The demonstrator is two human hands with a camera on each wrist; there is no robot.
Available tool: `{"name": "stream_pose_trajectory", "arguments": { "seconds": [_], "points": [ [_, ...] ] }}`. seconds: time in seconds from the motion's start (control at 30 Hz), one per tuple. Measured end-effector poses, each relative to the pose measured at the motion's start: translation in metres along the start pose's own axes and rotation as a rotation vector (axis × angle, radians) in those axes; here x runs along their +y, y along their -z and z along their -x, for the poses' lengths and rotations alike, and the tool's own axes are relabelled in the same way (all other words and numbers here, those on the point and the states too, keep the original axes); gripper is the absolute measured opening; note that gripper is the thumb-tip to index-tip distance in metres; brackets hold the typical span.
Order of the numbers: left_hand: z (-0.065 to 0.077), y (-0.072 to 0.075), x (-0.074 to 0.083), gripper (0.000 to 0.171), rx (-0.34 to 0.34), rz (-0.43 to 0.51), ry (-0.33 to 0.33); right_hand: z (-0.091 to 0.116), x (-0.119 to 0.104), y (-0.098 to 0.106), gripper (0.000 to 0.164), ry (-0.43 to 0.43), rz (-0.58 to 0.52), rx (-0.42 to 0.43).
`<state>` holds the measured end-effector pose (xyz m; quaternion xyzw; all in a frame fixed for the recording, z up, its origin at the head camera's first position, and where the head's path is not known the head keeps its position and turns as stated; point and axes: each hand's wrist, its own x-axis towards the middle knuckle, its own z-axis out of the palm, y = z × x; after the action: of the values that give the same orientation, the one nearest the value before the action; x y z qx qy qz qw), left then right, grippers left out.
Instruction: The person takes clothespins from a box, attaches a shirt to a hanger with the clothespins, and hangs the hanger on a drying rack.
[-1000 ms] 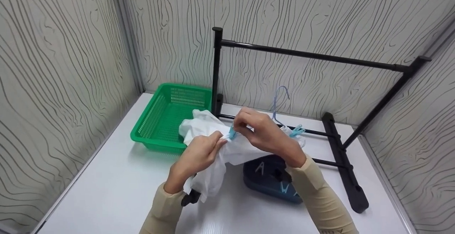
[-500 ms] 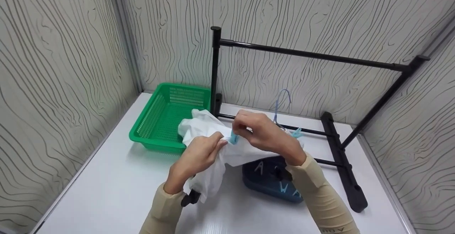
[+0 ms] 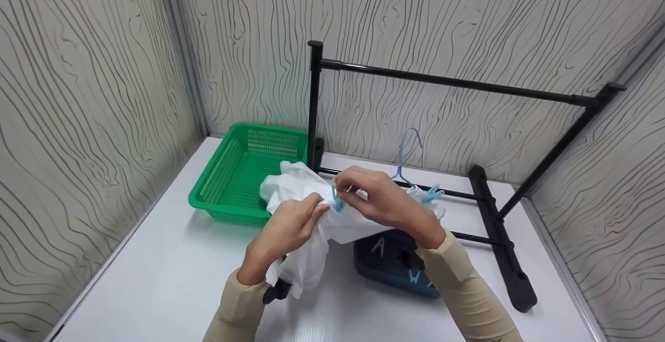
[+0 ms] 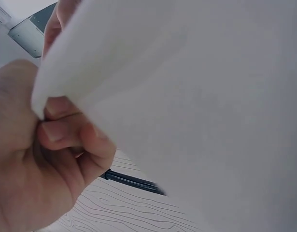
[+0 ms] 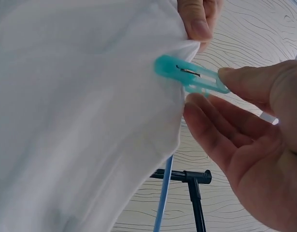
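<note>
Between the thumb and fingertips of the right hand (image 3: 383, 199) sits the handle end of a blue clothespin (image 5: 179, 71). The grip is a light pinch: the thumb rests on one handle, the fingertips lie at the other, and a gap remains between them. From this grip, the clothespin's long axis points toward the left hand (image 3: 291, 221) and crosses the edge of the white cloth (image 3: 345, 228); the nose overlaps the cloth. Its far side is hidden, so full closure cannot be confirmed. The right hand is nearer, being in contact. The left hand, thumb pressed to curled fingers, pinches the cloth's edge just beside the nose. Beyond the right-hand grip, to its right, stand the hook of a hanger (image 3: 400, 160) and a second clothespin (image 3: 432, 194).
</note>
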<state>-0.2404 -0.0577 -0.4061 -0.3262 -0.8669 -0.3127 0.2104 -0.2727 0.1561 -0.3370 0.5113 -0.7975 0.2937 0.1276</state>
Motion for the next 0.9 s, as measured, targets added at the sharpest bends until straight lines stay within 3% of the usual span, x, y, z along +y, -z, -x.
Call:
{"name": "stream_pose_trajectory", "arguments": {
  "seconds": [0.2, 0.37, 0.63, 0.9],
  "points": [
    [0.001, 0.001, 0.001, 0.018, 0.001, 0.038, 0.078, 0.009, -0.003, 0.0, 0.007, -0.095, 0.094, 0.116],
    [0.001, 0.002, 0.002, 0.019, 0.03, 0.047, 0.107, 0.014, -0.003, 0.0, 0.016, -0.223, 0.112, 0.091],
    [0.001, 0.0, 0.009, 0.016, 0.074, 0.014, 0.102, 0.022, 0.008, -0.006, 0.02, -0.348, -0.021, 0.01],
    [0.003, -0.012, 0.019, 0.018, 0.11, -0.036, 0.097, 0.023, 0.018, -0.014, 0.024, -0.405, -0.091, 0.037]
  ]
}}
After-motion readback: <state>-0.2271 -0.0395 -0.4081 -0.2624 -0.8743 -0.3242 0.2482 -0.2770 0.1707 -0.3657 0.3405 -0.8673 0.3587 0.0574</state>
